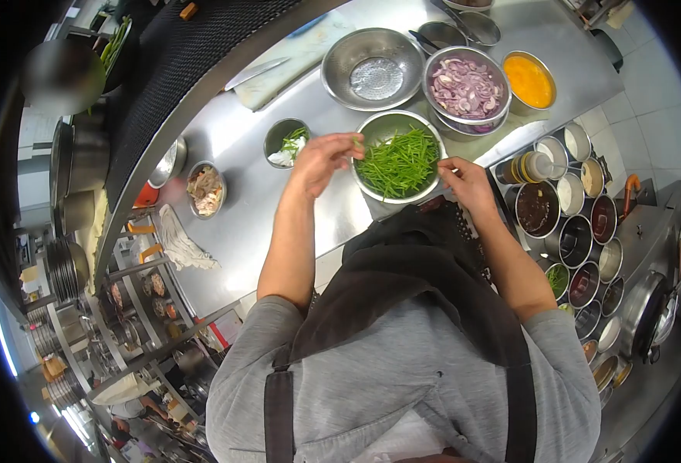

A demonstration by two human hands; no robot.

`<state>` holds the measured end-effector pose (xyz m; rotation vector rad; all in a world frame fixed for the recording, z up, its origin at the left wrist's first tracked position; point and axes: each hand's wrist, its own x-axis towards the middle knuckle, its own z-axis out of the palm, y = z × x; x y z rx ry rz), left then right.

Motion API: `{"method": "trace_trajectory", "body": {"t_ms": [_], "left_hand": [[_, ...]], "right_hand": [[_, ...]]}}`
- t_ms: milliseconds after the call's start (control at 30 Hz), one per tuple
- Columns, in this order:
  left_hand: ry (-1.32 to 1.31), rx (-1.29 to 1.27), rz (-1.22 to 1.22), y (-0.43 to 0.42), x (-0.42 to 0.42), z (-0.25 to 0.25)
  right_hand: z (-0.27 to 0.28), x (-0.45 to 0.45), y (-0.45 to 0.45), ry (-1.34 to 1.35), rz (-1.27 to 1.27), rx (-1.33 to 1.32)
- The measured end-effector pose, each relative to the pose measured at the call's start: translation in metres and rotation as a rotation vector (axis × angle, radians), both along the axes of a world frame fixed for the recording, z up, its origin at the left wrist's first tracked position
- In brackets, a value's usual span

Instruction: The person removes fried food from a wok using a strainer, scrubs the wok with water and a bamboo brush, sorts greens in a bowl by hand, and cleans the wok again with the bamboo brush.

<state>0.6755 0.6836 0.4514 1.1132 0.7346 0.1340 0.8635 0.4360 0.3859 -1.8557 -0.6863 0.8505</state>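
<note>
A metal bowl (358,179) full of cut green vegetable strips (399,163) stands on the counter in front of me. My left hand (326,160) is over its left rim, fingers curled together; a speck of green shows at the fingertips, too small to name. At the right rim, the thumb and fingers of my right hand (466,182) are pinched, and what they hold, if anything, is hidden. Left of the bowl is a small metal bowl (266,140) with green and white pieces in it.
Behind stand a perforated metal bowl (340,71), a bowl of sliced red onion (468,86) and a container of orange liquid (529,80). A knife (255,72) lies by a cutting board (298,58). Left are a bowl of pale food pieces (205,190) and a cloth (182,241). Several sauce containers (537,208) stand right.
</note>
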Motion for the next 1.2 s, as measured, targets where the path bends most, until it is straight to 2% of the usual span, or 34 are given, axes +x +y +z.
{"method": "trace_trajectory", "body": {"t_ms": [33, 100, 167, 200, 233, 300, 367, 433, 467, 533, 600, 667, 733, 767, 867, 967, 1067, 1200], "left_hand": [[0.003, 0.004, 0.008, 0.01, -0.009, 0.007], [0.003, 0.206, 0.231, 0.036, -0.028, 0.019], [0.009, 0.333, 0.3, 0.068, -0.048, 0.01], [0.185, 0.501, 0.308, 0.082, -0.055, 0.0], [0.184, 0.502, 0.314, 0.087, -0.057, -0.011], [0.966, 1.417, -0.024, 0.09, -0.06, -0.022], [0.96, 1.408, -0.071, 0.086, -0.059, -0.024], [0.787, 1.631, 0.12, 0.075, -0.054, -0.022], [0.783, 1.626, 0.112, 0.069, -0.047, -0.023], [0.326, 1.612, 0.232, 0.05, -0.02, -0.023], [0.118, 1.404, 0.068, 0.03, 0.01, -0.045], [0.062, 1.36, -0.143, -0.001, 0.04, -0.053], [0.17, 1.328, -0.358, -0.018, 0.066, -0.068], [0.164, 1.328, -0.363, -0.021, 0.074, -0.076], [0.258, 1.308, -0.585, -0.026, 0.091, -0.092], [0.335, 1.279, -0.71, -0.027, 0.098, -0.092], [0.422, 1.244, -0.76, -0.028, 0.103, -0.089], [0.409, 1.236, -0.772, -0.032, 0.1, -0.084]], "right_hand": [[-0.003, 0.001, -0.002, -0.008, -0.011, 0.003], [-0.004, 0.003, -0.007, 0.002, -0.009, -0.029], [-0.002, 0.004, -0.009, 0.032, -0.03, -0.021], [-0.002, 0.004, -0.008, 0.03, -0.025, -0.021], [-0.002, 0.006, -0.006, 0.0, -0.007, -0.03], [0.004, 0.004, -0.002, -0.033, 0.015, -0.038], [0.014, 0.003, 0.005, -0.08, 0.036, -0.009], [0.014, 0.002, 0.005, -0.08, 0.031, -0.015], [0.013, 0.002, 0.005, -0.084, 0.034, -0.016], [0.008, 0.0, 0.003, -0.09, 0.041, -0.021], [0.008, -0.001, 0.003, -0.1, 0.059, -0.028], [0.005, -0.001, 0.002, -0.117, 0.067, -0.022], [0.005, -0.001, 0.0, -0.134, 0.066, -0.012], [0.006, -0.002, -0.001, -0.143, 0.059, -0.003], [0.014, -0.004, -0.008, -0.146, 0.026, -0.015], [0.014, -0.006, -0.019, -0.126, -0.011, -0.059], [0.004, -0.006, -0.029, -0.14, -0.032, -0.056], [0.004, -0.008, -0.032, -0.147, -0.039, -0.024]]}}
